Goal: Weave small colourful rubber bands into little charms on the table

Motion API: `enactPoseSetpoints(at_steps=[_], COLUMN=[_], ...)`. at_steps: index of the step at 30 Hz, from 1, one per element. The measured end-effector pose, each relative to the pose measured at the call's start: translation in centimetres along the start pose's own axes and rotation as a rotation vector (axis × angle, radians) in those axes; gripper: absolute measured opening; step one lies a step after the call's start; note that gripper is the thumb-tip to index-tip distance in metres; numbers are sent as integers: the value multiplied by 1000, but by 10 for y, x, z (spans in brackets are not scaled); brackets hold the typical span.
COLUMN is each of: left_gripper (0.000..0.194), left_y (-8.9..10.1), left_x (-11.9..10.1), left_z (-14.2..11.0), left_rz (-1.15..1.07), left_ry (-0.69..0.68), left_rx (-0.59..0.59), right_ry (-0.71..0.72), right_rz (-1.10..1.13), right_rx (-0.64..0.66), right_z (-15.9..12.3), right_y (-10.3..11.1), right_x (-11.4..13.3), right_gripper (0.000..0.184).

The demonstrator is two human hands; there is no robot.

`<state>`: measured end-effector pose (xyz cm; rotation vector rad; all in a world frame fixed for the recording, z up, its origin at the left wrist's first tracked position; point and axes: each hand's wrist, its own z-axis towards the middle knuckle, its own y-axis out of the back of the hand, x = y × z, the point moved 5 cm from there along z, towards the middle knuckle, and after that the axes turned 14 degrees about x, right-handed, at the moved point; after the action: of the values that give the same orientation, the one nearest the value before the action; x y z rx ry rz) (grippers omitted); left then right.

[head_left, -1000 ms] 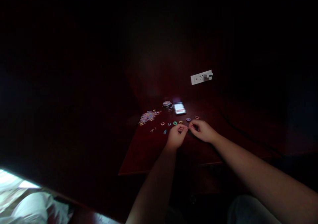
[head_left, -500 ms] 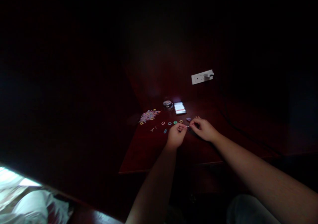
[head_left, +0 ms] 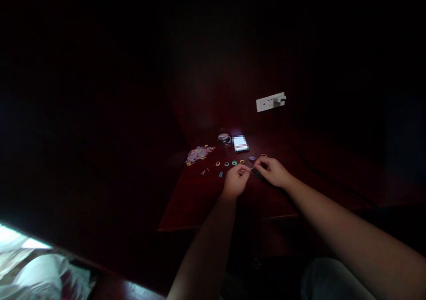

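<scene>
My left hand [head_left: 237, 179] and my right hand [head_left: 272, 171] are close together over the dark red table. Both have thumb and fingers pinched on a small, thin, pale piece [head_left: 251, 168] that spans the gap between them; its kind is too small to make out. Just beyond lies a row of small rings like hair ties: pink [head_left: 217, 163], blue-grey [head_left: 226, 164], green [head_left: 234, 163] and yellow [head_left: 242, 162]. A purple piece [head_left: 252, 158] and another pinkish ring [head_left: 264, 155] are by my right fingers. Blue clips [head_left: 220, 174] and pale clips [head_left: 203, 172] rest left of my left hand.
A pile of colourful small bands and clips [head_left: 199, 153] lies at the table's left. Behind stand a round lidded jar [head_left: 224, 139] and a lit phone [head_left: 240, 143]. A wall socket [head_left: 271, 102] holds a plug with a dark cable. At lower left shows another person's pale-clothed leg [head_left: 41, 273].
The hands stay pinched together, and the pale piece between them shows a little longer and more tilted. The whole view has shifted slightly.
</scene>
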<state>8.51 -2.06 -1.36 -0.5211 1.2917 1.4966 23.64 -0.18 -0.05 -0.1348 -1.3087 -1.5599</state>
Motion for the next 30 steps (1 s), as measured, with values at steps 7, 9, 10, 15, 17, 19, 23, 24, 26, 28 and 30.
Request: enactPoseSetpoints(at_steps=[7, 9, 10, 15, 17, 19, 23, 24, 26, 28, 30], left_gripper=[10, 10, 11, 12, 12, 12, 12, 12, 12, 13, 13], left_y=[1, 1, 1, 0, 1, 1, 0, 0, 0, 0, 1], left_x=[3, 5, 5, 8, 8, 8, 7, 7, 7, 7, 6], left_z=[0, 1, 1, 2, 2, 2, 1, 1, 1, 1, 1], left_rz=[2, -5, -8, -5, -9, -11, -7, -6, -1, 7, 15], left_ry=[8, 14, 13, 1, -3, -7, -11, -9, -5, -4, -5], left_rx=[-16, -15, -14, -18, -21, -21, -18, -18, -20, -22, -23], right_ry=[-372, -530, -591, -739, -743, -733, -727, -729, -731, -729, -727], right_rz=[-82, -179, -220, -300, -304, -301, -318, -329, -348, -360, -368], right_rx=[-248, -288, -289, -198, -175, -162, -132, -125, -109, -92, -80], right_z=[-9, -15, -18, -22, -21, -20, -19, -19, -19, -18, -17], right_y=[35, 45, 48, 50, 48, 47, 45, 45, 45, 44, 43], right_x=[-33, -44, -47, -56, -56, -56, -55, -55, -55, -55, -55], right_gripper=[23, 21, 22, 26, 27, 28, 30, 30, 30, 30, 30])
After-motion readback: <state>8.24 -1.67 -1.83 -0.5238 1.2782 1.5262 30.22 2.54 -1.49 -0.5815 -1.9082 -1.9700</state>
